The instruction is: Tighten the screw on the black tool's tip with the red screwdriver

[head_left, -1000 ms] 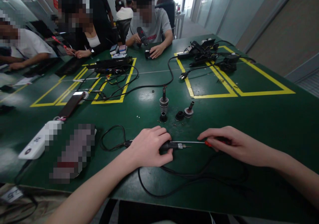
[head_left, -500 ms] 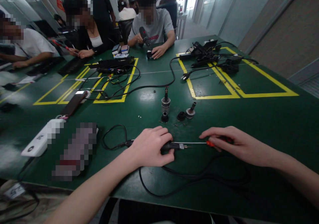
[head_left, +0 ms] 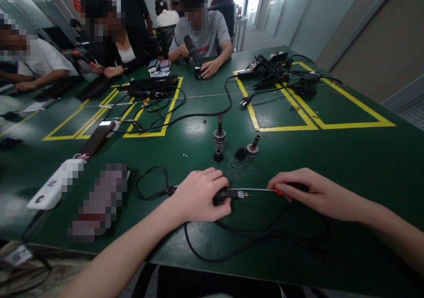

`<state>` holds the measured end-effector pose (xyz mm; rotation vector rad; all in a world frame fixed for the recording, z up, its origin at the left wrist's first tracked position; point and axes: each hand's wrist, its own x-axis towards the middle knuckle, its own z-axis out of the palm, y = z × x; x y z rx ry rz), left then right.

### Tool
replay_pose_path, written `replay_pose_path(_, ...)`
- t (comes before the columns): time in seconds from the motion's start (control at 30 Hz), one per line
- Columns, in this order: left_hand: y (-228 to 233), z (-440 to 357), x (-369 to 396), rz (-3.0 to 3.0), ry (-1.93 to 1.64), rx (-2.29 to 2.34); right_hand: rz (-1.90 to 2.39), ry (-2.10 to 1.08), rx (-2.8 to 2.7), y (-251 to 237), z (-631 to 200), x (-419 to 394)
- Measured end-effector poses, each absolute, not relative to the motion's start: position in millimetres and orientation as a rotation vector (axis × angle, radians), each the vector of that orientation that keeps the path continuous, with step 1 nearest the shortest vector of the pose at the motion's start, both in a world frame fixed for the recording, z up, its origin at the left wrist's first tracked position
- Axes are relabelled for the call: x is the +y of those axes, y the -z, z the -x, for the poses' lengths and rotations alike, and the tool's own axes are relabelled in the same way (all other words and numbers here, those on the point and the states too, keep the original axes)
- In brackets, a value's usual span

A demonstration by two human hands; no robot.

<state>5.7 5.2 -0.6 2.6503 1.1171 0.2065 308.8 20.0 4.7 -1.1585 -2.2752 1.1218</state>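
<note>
My left hand (head_left: 202, 195) is wrapped over a black corded tool handle (head_left: 233, 194) near the table's front edge. A silvery collar and a thin pointed tip stick out of the handle's right end. My right hand (head_left: 311, 192) pinches the red handle of a screwdriver (head_left: 251, 189) between thumb and fingers. Its long thin shaft runs left along the tool handle, and its end is hidden by my left hand. Beyond my hands stand a metal-collared nozzle piece (head_left: 219, 134), a second nozzle piece (head_left: 253, 147) and two black ring-like parts (head_left: 218, 156), with tiny screws (head_left: 234, 166) beside them.
A black cable (head_left: 232, 256) loops along the front edge. On the left lie a white power strip (head_left: 49, 187), a dark phone (head_left: 97, 138) and a blurred-out object (head_left: 102, 201). Tangled cords (head_left: 271, 70) lie at the back right. Several people sit across the table.
The fingers of my right hand have closed in around the front of the screwdriver's red handle. My left hand and the tool handle stay where they were.
</note>
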Motion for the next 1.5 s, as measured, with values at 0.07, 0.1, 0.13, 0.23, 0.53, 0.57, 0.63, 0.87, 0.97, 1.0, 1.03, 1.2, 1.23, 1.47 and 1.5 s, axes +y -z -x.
replay_pose_path(0.07,0.7,-5.1,5.1,-2.652,-0.213,1.113,1.144,-1.128,-2.249,-4.4,-309.9,19.8)
replay_pose_path(0.1,0.7,-4.9,5.1,-2.654,-0.215,1.110,1.134,-1.128,-2.242,-3.9,-310.6,19.7)
replay_pose_path(0.13,0.8,-4.7,5.1,-2.655,-0.216,1.108,1.123,-1.125,-2.241,-3.3,-311.2,19.7)
replay_pose_path(0.23,0.7,-4.5,5.1,-2.658,-0.219,1.107,1.120,-1.063,-2.278,-2.5,-311.7,19.9)
replay_pose_path(0.53,-0.3,-5.0,5.2,-2.660,-0.212,1.106,1.145,-1.146,-2.232,0.1,-312.7,20.9)
replay_pose_path(0.57,0.0,-5.0,5.2,-2.663,-0.213,1.106,1.143,-1.156,-2.215,1.1,-313.4,20.6)
replay_pose_path(0.63,0.6,-4.8,5.0,-2.666,-0.220,1.108,1.153,-1.163,-2.200,2.5,-314.5,20.0)
replay_pose_path(0.87,0.9,-4.0,4.7,-2.659,-0.230,1.105,1.156,-1.054,-2.293,0.7,-314.0,19.6)
replay_pose_path(0.97,0.3,-3.9,4.9,-2.657,-0.230,1.109,1.143,-1.062,-2.294,-0.9,-313.9,19.5)
replay_pose_path(1.0,0.2,-3.8,5.0,-2.655,-0.230,1.110,1.143,-1.074,-2.284,-1.1,-314.1,19.6)
replay_pose_path(1.03,0.2,-3.7,5.0,-2.652,-0.231,1.111,1.146,-1.082,-2.274,-1.2,-314.5,19.6)
replay_pose_path(1.2,0.4,-3.4,5.0,-2.642,-0.238,1.106,1.143,-1.061,-2.235,0.4,-315.7,20.6)
replay_pose_path(1.23,0.4,-3.4,5.0,-2.644,-0.240,1.105,1.143,-1.057,-2.235,0.5,-315.2,20.8)
replay_pose_path(1.47,-0.2,-3.5,4.4,-2.649,-0.247,1.098,1.145,-1.133,-2.243,-4.3,-311.0,20.4)
replay_pose_path(1.5,-0.3,-3.5,4.5,-2.649,-0.245,1.101,1.149,-1.152,-2.234,-4.5,-311.3,20.4)
